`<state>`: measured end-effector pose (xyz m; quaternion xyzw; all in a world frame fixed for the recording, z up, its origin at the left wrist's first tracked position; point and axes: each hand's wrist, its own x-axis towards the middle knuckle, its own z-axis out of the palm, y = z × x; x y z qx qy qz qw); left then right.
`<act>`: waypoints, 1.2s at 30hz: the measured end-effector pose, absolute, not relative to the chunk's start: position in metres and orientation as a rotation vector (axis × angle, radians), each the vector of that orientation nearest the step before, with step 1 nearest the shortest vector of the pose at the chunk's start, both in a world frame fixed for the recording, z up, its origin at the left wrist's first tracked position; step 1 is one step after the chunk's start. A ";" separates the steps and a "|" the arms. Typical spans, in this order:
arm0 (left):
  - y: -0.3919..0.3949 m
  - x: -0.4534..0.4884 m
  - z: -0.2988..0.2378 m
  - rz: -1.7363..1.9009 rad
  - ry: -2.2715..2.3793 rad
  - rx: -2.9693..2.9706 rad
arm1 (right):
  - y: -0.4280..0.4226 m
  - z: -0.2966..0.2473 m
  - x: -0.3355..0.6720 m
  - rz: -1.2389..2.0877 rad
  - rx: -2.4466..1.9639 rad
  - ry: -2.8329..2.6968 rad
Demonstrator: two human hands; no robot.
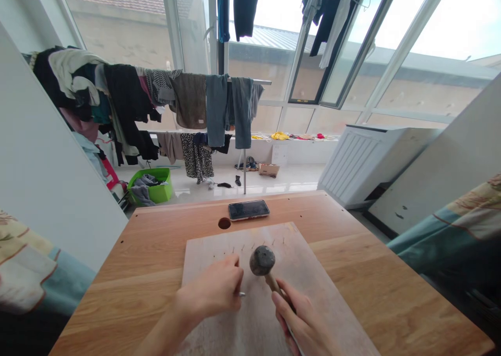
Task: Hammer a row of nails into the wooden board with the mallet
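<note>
Head view shows the right hand with its fingers wrapped round the handle of a dark-headed mallet, over a pale board on the desk. Left of it, the left hand has fingers curled round a small metal piece; beyond, thin nails stand in a row on the board, near a phone.

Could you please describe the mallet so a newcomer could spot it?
On the wooden table lies a pale board. Over it, the right hand grips the mallet by its handle. A bulky dark head sets it apart from the thin nails.
</note>
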<state>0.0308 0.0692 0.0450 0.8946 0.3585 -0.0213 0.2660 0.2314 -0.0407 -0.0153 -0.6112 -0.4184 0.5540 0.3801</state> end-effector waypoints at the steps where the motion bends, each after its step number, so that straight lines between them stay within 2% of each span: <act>1: 0.068 0.034 0.042 -0.061 0.944 2.424 | -0.042 -0.019 0.232 1.402 -1.571 -1.053; 7: 0.079 0.022 0.046 -0.021 1.000 2.396 | -0.047 -0.034 0.235 1.338 -1.624 -1.015; 14: 0.108 -0.003 0.048 0.183 1.168 2.382 | -0.047 -0.033 0.234 1.351 -1.638 -1.013; 29: 0.111 0.002 0.043 0.094 1.221 2.561 | -0.047 -0.033 0.230 1.302 -1.685 -0.985; 36: 0.120 0.002 0.019 0.508 1.013 2.268 | -0.043 -0.026 0.229 1.328 -1.605 -1.014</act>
